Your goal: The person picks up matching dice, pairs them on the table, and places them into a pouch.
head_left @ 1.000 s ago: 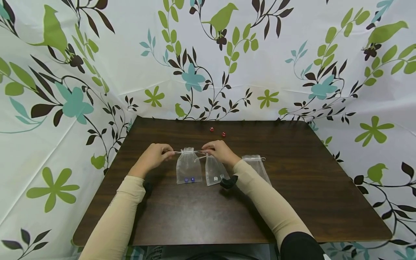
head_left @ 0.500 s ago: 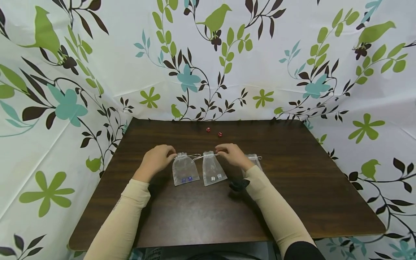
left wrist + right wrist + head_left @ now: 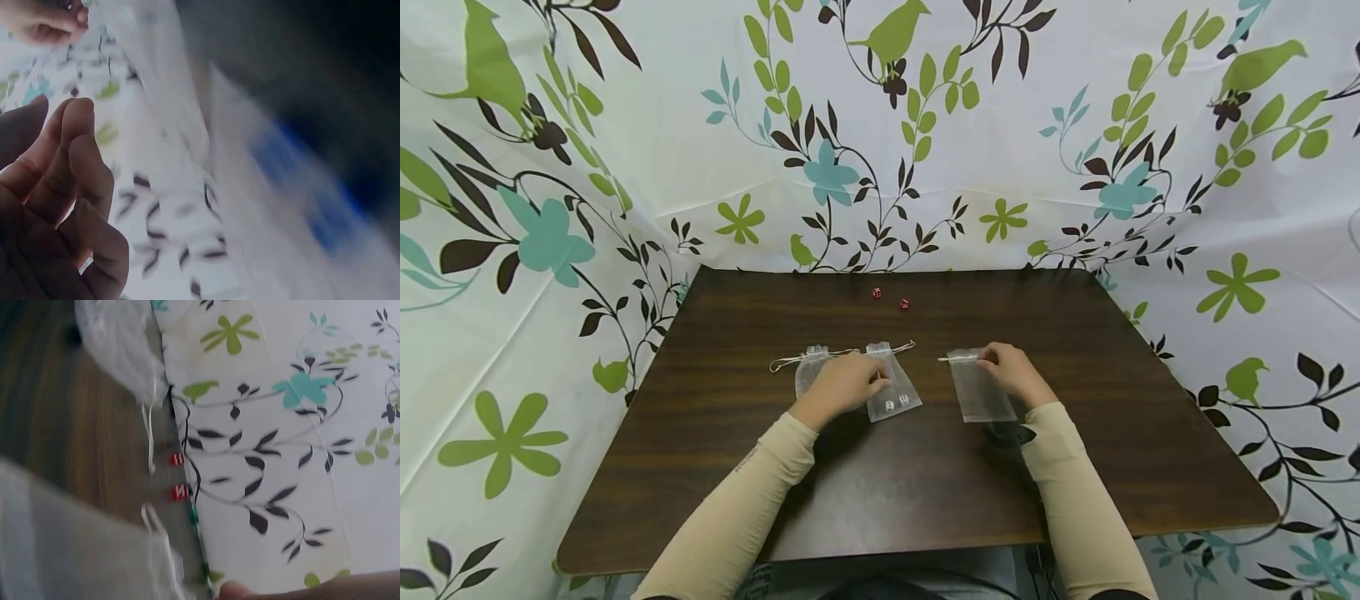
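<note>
Three sheer drawstring bags lie on the table. My left hand (image 3: 844, 385) reaches across the left bag (image 3: 808, 367), partly hiding it. In the left wrist view, this hand's fingers (image 3: 81, 119) are loosely bent with nothing between them; blue dice (image 3: 275, 159) show blurred through mesh close by. The middle bag (image 3: 895, 375) holds white dice (image 3: 890, 406) near its bottom. My right hand (image 3: 1013, 371) has its fingertips at the upper right of the right bag (image 3: 979, 396), by the drawstring. I cannot tell whether they pinch it.
Two red dice (image 3: 877, 293) (image 3: 905, 304) lie near the back edge of the dark wooden table (image 3: 1112, 433). White cloth (image 3: 1060, 167) printed with birds and leaves hangs behind and at both sides. Drawstrings stick out from the bag tops.
Both hands pulled the left bag's cords, then came off it. The right hand has moved right to the third bag. The left hand has swung right, over the first two bags.
</note>
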`<state>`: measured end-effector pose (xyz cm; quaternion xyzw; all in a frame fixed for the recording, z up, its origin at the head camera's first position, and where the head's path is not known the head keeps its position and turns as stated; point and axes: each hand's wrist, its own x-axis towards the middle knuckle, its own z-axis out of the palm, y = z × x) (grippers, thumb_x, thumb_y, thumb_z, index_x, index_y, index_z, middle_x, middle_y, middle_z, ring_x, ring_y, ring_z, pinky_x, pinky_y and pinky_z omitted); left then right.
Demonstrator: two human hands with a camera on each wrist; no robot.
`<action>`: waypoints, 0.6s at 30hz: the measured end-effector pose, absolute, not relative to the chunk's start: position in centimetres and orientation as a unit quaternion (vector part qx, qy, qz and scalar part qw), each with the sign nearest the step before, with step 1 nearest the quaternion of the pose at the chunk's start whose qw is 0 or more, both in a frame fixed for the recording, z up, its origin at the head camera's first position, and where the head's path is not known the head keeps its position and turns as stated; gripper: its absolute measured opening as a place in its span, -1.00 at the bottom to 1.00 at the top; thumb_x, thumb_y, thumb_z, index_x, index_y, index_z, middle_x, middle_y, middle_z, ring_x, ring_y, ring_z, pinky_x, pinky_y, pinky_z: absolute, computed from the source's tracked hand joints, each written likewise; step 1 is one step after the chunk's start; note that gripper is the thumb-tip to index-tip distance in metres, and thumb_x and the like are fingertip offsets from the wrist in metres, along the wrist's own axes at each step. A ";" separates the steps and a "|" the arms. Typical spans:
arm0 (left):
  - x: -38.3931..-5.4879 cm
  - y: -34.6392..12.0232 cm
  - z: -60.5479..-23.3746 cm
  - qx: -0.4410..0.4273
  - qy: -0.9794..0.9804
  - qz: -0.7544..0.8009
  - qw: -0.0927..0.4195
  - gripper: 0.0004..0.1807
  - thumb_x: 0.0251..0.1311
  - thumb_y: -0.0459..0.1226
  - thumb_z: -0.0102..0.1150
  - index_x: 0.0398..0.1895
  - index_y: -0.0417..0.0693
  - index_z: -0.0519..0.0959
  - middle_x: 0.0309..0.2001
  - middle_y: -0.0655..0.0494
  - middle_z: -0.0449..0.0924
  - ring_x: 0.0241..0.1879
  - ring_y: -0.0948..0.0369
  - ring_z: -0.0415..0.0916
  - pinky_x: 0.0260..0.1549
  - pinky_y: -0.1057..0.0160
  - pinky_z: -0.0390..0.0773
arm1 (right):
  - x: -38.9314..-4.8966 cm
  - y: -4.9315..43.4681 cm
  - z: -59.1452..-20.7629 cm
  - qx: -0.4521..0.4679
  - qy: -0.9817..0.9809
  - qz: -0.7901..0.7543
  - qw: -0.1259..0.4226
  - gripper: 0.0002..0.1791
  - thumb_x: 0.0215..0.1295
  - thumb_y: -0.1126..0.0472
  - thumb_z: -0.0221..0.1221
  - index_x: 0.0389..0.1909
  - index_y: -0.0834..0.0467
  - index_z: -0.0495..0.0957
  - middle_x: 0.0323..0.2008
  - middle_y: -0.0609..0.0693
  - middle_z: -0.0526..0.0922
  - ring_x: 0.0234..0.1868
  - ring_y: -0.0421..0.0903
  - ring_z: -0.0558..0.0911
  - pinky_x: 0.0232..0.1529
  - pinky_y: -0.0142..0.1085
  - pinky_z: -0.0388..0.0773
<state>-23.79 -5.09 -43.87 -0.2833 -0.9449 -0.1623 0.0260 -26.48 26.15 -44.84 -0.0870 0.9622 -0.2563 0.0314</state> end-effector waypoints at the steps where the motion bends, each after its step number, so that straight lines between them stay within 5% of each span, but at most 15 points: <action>1: -23.8 -4.1 -44.0 -0.289 -0.944 -0.159 0.018 -0.87 0.27 -0.07 0.20 -0.27 0.18 0.69 -0.41 0.32 0.64 -0.53 0.38 0.44 -0.55 0.29 0.45 | -26.2 26.7 -44.9 -0.075 0.965 -0.251 0.030 -0.78 0.40 0.20 0.12 -0.12 0.29 0.56 -0.20 0.20 0.62 -0.23 0.08 0.59 -0.24 -0.06 0.52; 10: -23.8 3.1 -44.2 -0.295 -0.939 -0.175 -0.031 -0.79 0.32 -0.10 0.15 -0.22 0.06 0.72 -0.23 0.20 0.71 -0.37 0.29 0.62 -0.43 0.29 0.57 | -24.7 29.7 -45.7 0.011 0.970 -0.226 0.091 -0.67 0.37 0.09 0.15 -0.26 0.32 0.62 -0.34 0.12 0.62 -0.40 -0.03 0.51 -0.37 -0.20 0.46; 18: -24.0 5.2 -44.6 -0.266 -0.956 -0.121 -0.034 -0.77 0.28 -0.02 0.15 -0.33 0.16 0.75 -0.33 0.20 0.72 -0.38 0.21 0.64 -0.51 0.14 0.57 | -24.9 30.0 -46.6 0.013 0.948 -0.296 0.120 -0.73 0.31 0.12 0.24 -0.23 0.29 0.62 -0.21 0.17 0.63 -0.26 0.01 0.55 -0.22 -0.13 0.51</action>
